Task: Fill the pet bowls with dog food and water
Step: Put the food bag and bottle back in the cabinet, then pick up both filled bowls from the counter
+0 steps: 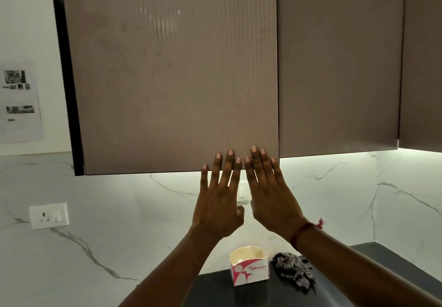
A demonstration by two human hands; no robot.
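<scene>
A brown ribbed wall cabinet door [172, 72] fills the upper middle of the head view. My left hand [220, 196] and my right hand [267, 191] are raised side by side with straight, spread fingers. Their fingertips lie over the door's lower right corner. Neither hand holds anything. No pet bowl, dog food or water is in view.
A second brown cabinet door [339, 67] hangs to the right. Below, a dark counter [215, 290] carries a white and pink ORIGAMI tissue box [250, 268] and a crumpled checked cloth [295, 268]. A wall socket [49, 215] sits on the marble backsplash at left.
</scene>
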